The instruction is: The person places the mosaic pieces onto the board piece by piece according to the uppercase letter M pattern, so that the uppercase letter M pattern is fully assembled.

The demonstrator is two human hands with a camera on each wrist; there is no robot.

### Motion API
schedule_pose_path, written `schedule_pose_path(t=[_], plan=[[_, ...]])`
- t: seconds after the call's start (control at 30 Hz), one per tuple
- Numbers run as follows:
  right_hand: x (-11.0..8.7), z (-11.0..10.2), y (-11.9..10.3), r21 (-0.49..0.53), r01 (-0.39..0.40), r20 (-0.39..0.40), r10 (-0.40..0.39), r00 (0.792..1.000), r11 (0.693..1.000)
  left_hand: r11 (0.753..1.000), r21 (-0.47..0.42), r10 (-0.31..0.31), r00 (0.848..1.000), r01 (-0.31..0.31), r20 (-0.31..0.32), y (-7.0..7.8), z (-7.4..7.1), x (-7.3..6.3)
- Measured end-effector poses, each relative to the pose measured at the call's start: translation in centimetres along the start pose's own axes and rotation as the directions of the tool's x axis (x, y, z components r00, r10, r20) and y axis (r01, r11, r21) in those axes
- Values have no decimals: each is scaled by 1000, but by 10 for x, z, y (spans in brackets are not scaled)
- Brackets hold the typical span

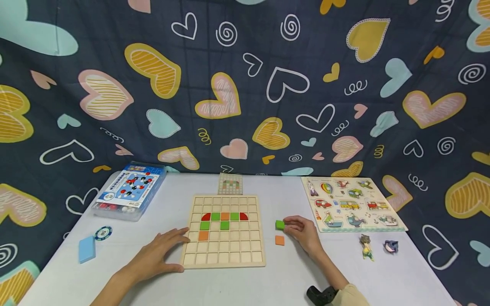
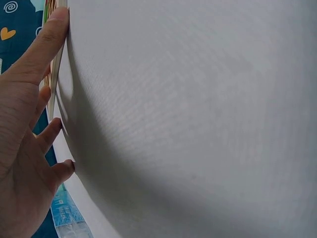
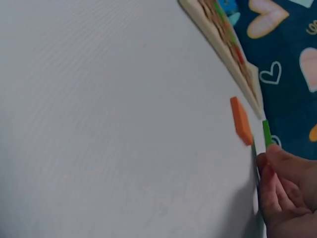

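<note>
A wooden grid board [image 1: 223, 259] lies flat in front of me, bearing several red, green and orange tiles in its upper-left and middle cells. Spread along its left edge, my left hand [image 1: 158, 255] touches the frame with fingertips and thumb; in the left wrist view the thumb [image 2: 47, 42] lies against the board's side. To the right of the board, my right hand [image 1: 304, 233] pinches a green square tile [image 1: 280, 225] by its right side, between thumb and finger. Just below that lies an orange square tile [image 1: 280, 240], flat on the white table.
A small pattern card [image 1: 230, 185] lies behind the board. Back left sits a plastic-boxed molecule set [image 1: 128, 191], with a poker chip [image 1: 103, 233] and a blue block [image 1: 86, 249] nearer. Rightward are a picture puzzle board [image 1: 354, 204] and two small figurines [image 1: 366, 247].
</note>
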State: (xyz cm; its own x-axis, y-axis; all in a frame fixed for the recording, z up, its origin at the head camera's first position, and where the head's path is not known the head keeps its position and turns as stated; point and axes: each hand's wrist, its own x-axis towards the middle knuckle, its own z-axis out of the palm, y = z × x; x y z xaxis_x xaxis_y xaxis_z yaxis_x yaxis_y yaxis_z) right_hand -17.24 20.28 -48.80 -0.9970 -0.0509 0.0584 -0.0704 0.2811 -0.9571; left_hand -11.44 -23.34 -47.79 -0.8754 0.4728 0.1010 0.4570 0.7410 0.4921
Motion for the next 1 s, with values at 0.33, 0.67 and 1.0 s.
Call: schedule_pose_path(t=[0.33,0.67,1.0], plan=[[4,19,-11,47,-8,-16,9,1000,999,1000,-5,12,1000,-12,-9,0,0,-1],[11,41,-18,59,-26,9,25,1000,998,1000,5,27,1000,-27,-14,-2,1,-1],[13,63,-23,-9,67,100,-65,993,998,1000,-1,15,1000,-15,-8,-1,1,-1]])
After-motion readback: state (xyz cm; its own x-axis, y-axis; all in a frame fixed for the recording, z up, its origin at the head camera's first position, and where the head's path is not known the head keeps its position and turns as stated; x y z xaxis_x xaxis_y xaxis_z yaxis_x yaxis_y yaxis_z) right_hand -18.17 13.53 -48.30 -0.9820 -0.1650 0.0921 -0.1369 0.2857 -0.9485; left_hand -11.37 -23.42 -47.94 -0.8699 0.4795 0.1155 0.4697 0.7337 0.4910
